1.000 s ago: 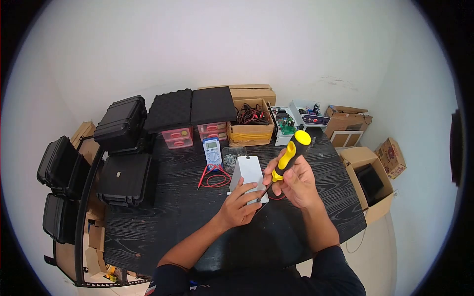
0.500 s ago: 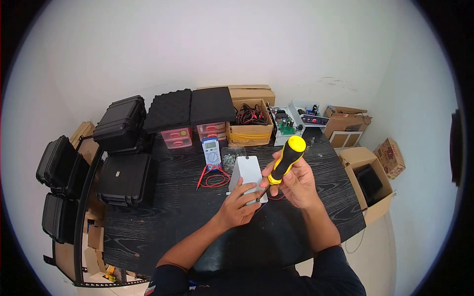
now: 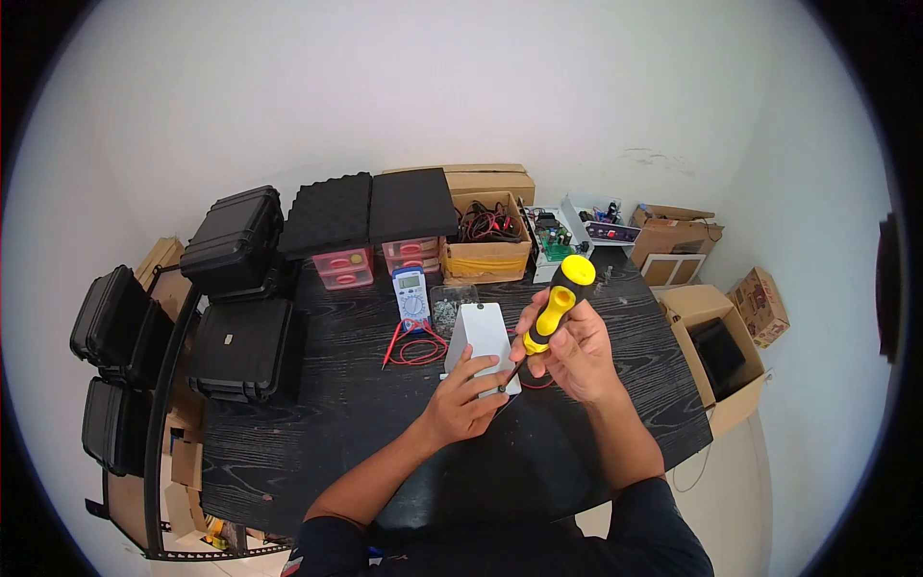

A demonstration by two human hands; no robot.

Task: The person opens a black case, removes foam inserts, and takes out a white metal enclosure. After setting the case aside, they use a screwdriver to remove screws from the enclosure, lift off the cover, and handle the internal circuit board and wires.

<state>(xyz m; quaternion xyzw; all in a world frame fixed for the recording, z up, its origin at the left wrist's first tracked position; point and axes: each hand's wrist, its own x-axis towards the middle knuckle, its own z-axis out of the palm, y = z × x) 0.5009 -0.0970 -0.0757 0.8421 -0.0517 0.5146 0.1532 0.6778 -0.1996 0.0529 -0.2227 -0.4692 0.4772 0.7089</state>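
My right hand (image 3: 569,354) grips a yellow and black screwdriver (image 3: 555,310), its handle tilted up to the right. The shaft runs down to the near corner of a white box (image 3: 486,332), where a dark screw sits. My left hand (image 3: 468,397) is closed around the lower part of that box and steadies it, fingers lying across its face. Another dark screw shows at the box's top edge. Just behind the box are a clear tray (image 3: 452,306) of small metal parts and a blue-white multimeter (image 3: 412,300) with red probe leads (image 3: 420,352).
Black cases (image 3: 240,348) stand on the left of the dark table (image 3: 317,442). Along the back are pink drawer units (image 3: 344,270), black foam sheets (image 3: 413,207), a cardboard box of cables (image 3: 487,262) and opened electronics units (image 3: 556,236). An open carton (image 3: 735,404) stands at the right.
The screwdriver handle has turned about its axis in my right hand, so a yellow side now faces me. My left hand and the white box have stayed in place.
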